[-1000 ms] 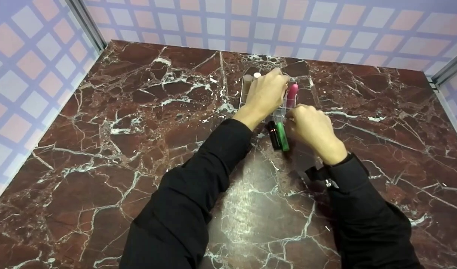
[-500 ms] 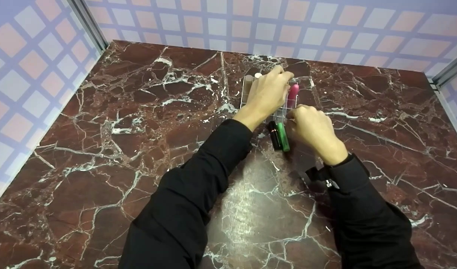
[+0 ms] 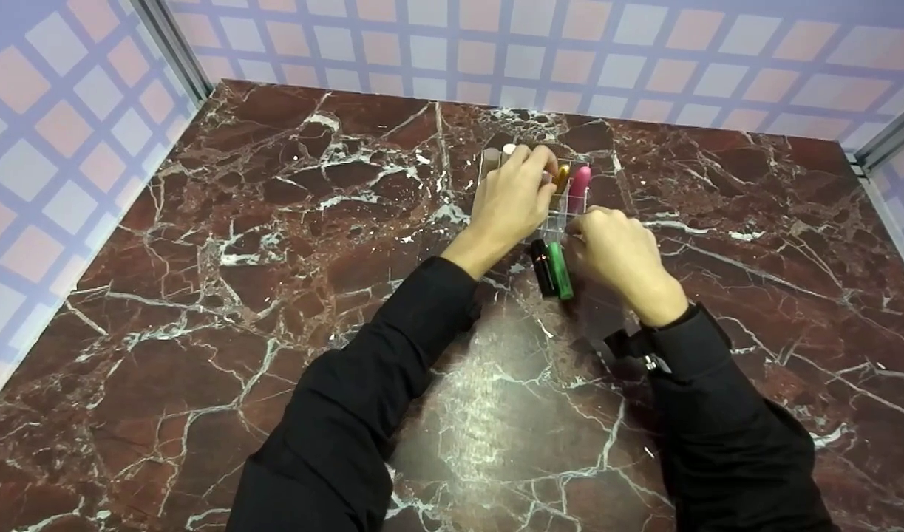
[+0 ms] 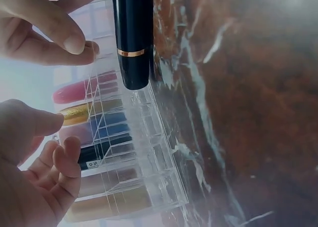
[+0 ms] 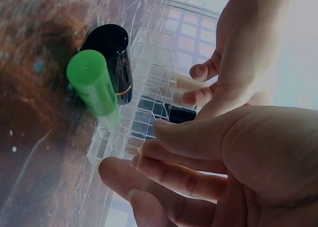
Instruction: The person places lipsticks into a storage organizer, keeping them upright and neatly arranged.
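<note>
A clear plastic lipstick organizer (image 3: 554, 224) stands on the table, with tubes in its slots: a pink tube (image 3: 579, 181), a gold tube (image 3: 562, 176), a blue tube (image 4: 110, 125) and a black tube (image 4: 102, 151) among them. My left hand (image 3: 512, 193) hovers over the middle slots, thumb beside the gold tube, fingers loosely bent with nothing gripped. At the near right side, my right hand (image 3: 616, 247) pinches the organizer's clear wall between thumb and fingers. Just in front of the organizer are a black tube with a gold ring (image 3: 542, 267) and a green tube (image 3: 560, 270), side by side.
Red-brown marble table (image 3: 333, 458) spreads around the organizer. A checked wall panel (image 3: 474, 55) closes off the back, and another checked panel (image 3: 60, 140) is at the left. Brown (image 4: 109, 205) and grey tubes (image 4: 107, 183) fill the organizer's left end.
My left hand has drawn back to the left, off the gold tube, which now shows in its slot beside the pink one. My right hand and the two front tubes stay put.
</note>
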Motion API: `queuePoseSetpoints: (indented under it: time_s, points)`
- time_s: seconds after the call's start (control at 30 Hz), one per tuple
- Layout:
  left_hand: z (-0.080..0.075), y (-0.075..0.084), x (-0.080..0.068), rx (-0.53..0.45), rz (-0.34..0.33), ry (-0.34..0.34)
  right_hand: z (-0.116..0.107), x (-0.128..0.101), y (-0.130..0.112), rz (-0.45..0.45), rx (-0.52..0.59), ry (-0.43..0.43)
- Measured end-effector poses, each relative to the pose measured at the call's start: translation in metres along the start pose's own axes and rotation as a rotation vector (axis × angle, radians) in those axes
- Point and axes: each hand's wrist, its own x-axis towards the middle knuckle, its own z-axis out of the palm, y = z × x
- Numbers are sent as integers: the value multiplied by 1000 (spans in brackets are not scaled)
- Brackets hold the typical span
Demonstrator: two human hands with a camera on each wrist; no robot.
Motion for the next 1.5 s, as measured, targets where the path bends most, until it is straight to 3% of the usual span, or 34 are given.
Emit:
queuePoseSetpoints:
  time_s: [0.1, 0.33, 0.43, 0.83, 1.07, 1.17, 1.37, 1.5]
  points:
    - [-2, -1, -5, -25, -2, -2, 0, 0, 0, -3, 2, 0]
    - [-7, -1, -17, -74, -90, -150, 0, 0, 1, -4, 10, -12]
    - [-8, -4, -22, -86, -131, -185, 0, 0, 0, -10, 7, -12]
    - [-10, -12, -33, -92, -181, -194, -9, -6, -14, -34, 28, -51]
    - [-15, -19, -33, -143, -245, -188, -10, -10, -16, -42, 35, -71]
    - [-16, -22, -33, -131, -268, -192, -11, -11, -17, -43, 31, -110]
    - [-15, -26, -34, -81, -288, -247, -15, -14, -18, -60, -3, -269]
    - [-15, -27, -34, -39, -302, -274, -15, -14, -20, -69, -31, -310]
